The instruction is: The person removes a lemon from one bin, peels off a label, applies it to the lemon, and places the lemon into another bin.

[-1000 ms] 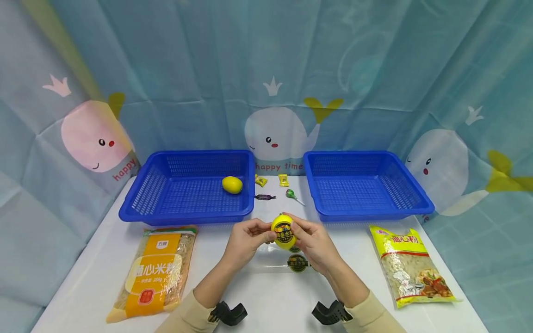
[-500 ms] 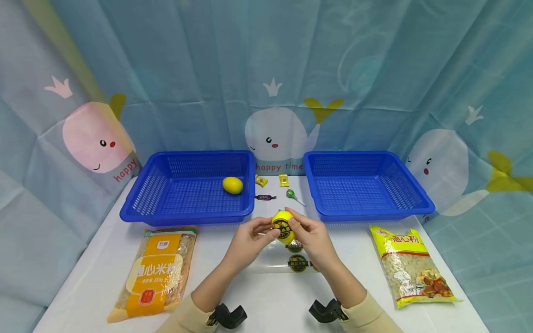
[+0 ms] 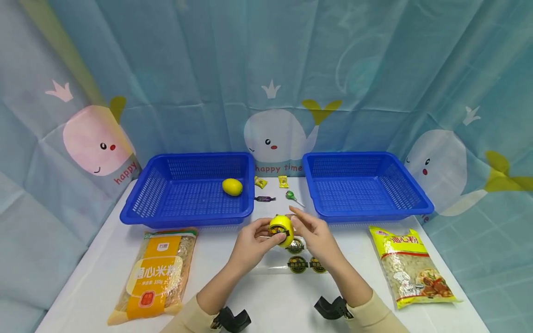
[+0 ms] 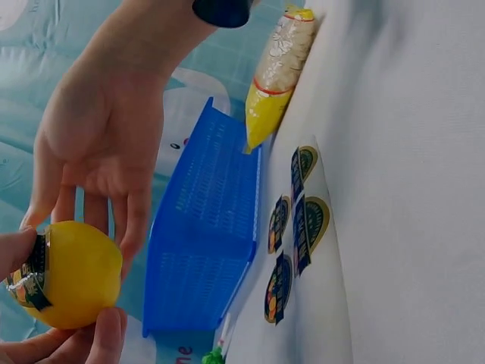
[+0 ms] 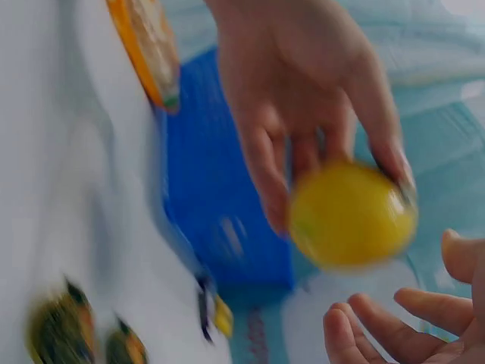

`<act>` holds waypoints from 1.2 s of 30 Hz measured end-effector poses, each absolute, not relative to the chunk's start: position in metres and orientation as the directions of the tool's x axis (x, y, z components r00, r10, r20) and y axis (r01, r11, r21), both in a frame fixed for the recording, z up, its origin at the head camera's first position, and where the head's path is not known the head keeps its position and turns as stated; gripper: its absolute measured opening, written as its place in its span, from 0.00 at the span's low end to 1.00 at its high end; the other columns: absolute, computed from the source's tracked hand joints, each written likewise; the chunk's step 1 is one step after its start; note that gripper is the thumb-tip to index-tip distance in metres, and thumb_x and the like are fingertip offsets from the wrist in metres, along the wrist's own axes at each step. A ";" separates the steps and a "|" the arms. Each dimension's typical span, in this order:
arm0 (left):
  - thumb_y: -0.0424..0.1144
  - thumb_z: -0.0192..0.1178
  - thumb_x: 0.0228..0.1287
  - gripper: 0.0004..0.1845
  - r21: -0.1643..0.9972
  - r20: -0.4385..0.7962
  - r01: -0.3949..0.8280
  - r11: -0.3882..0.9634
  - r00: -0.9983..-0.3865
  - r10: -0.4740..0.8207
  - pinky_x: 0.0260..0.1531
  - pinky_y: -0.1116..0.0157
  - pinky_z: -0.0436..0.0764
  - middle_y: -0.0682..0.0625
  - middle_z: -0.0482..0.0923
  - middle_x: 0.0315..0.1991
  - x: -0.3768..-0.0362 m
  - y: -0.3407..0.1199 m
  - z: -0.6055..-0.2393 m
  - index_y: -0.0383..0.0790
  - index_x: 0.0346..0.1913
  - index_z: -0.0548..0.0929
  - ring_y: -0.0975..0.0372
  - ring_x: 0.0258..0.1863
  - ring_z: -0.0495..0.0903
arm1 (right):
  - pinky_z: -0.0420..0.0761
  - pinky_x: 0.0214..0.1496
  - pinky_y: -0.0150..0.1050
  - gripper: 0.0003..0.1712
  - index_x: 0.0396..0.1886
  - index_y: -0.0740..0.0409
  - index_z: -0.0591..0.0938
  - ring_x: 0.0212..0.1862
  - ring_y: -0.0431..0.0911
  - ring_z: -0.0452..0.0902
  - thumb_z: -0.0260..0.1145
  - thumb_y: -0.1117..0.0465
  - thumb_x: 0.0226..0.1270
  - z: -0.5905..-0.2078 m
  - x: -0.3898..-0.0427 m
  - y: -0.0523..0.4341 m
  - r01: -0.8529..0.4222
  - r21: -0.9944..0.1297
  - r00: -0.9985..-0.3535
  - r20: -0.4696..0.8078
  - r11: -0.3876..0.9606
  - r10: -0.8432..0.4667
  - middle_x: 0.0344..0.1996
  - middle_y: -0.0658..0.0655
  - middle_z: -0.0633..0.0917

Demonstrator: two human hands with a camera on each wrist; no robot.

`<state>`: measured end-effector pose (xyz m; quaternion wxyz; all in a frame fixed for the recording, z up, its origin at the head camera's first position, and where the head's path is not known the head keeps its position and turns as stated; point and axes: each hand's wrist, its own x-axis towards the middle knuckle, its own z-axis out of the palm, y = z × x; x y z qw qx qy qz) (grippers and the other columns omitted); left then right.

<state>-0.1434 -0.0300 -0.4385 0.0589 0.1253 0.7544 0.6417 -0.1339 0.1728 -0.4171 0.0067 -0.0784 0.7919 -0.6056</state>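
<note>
A yellow lemon (image 3: 286,224) is held above the table by my left hand (image 3: 249,243). The left thumb lies over a round black label (image 4: 34,273) stuck on the fruit, and the other fingers support it from behind and below. My right hand (image 3: 318,238) is beside the lemon, fingers loosely extended; in the right wrist view its spread fingers (image 5: 409,334) are apart from the fruit. Beneath both hands lies a clear sheet of round black-and-gold stickers (image 3: 297,264), partly hidden by them.
Two blue baskets stand at the back; the left basket (image 3: 187,218) contains another lemon (image 3: 232,187), the right basket (image 3: 370,215) nothing visible. Between them lie wrapped candies (image 3: 283,181) and a lollipop (image 3: 290,195). Pasta bags flank the hands: orange (image 3: 154,273) left, yellow (image 3: 412,268) right.
My right hand has let go of the lemon and drawn slightly right. The left hand now holds the fruit alone, turned so its label faces more to the left.
</note>
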 end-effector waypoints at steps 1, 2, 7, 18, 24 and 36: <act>0.48 0.72 0.61 0.28 0.984 0.066 0.106 0.144 -0.963 0.262 0.45 0.68 0.86 0.46 0.86 0.47 -0.144 -0.030 -0.438 0.39 0.60 0.80 0.58 0.45 0.86 | 0.84 0.56 0.36 0.28 0.72 0.50 0.73 0.57 0.49 0.82 0.59 0.47 0.78 -0.415 -0.136 0.179 -0.133 -0.955 -0.987 0.103 0.266 -0.125 0.61 0.57 0.83; 0.48 0.73 0.61 0.27 0.984 0.062 0.102 0.144 -0.964 0.260 0.45 0.68 0.85 0.46 0.86 0.47 -0.144 -0.031 -0.438 0.40 0.60 0.80 0.58 0.45 0.86 | 0.84 0.56 0.36 0.28 0.72 0.52 0.73 0.58 0.49 0.82 0.59 0.48 0.77 -0.412 -0.138 0.185 -0.146 -0.951 -0.987 0.119 0.272 -0.112 0.61 0.58 0.83; 0.47 0.73 0.60 0.28 0.983 0.059 0.101 0.153 -0.964 0.258 0.46 0.68 0.85 0.46 0.85 0.47 -0.144 -0.031 -0.440 0.39 0.60 0.80 0.58 0.47 0.84 | 0.81 0.55 0.29 0.30 0.72 0.53 0.73 0.57 0.44 0.82 0.63 0.49 0.75 -0.402 -0.145 0.227 -0.167 -0.925 -0.986 0.165 0.342 -0.034 0.62 0.59 0.82; 0.47 0.74 0.59 0.29 0.977 0.063 0.116 0.178 -0.960 0.274 0.45 0.68 0.84 0.46 0.84 0.48 -0.145 -0.027 -0.438 0.38 0.60 0.80 0.58 0.47 0.83 | 0.74 0.53 0.17 0.38 0.78 0.41 0.64 0.66 0.43 0.75 0.63 0.40 0.72 -0.379 -0.143 0.319 -0.033 -0.863 -0.990 0.096 0.504 0.101 0.68 0.57 0.78; 0.47 0.74 0.59 0.29 0.973 0.073 0.128 0.191 -0.959 0.272 0.45 0.69 0.84 0.46 0.84 0.47 -0.145 -0.025 -0.437 0.38 0.60 0.80 0.58 0.47 0.83 | 0.75 0.62 0.29 0.40 0.79 0.34 0.61 0.72 0.49 0.68 0.62 0.38 0.71 -0.379 -0.143 0.374 0.065 -0.803 -0.980 0.059 0.592 0.189 0.68 0.44 0.78; 0.49 0.73 0.60 0.28 0.965 0.062 0.127 0.229 -0.961 0.270 0.47 0.67 0.84 0.46 0.84 0.47 -0.145 -0.027 -0.438 0.39 0.60 0.80 0.59 0.45 0.83 | 0.64 0.70 0.67 0.49 0.82 0.44 0.53 0.76 0.68 0.55 0.62 0.35 0.69 -0.394 -0.158 0.443 0.202 -0.763 -0.931 0.045 0.614 0.363 0.77 0.63 0.64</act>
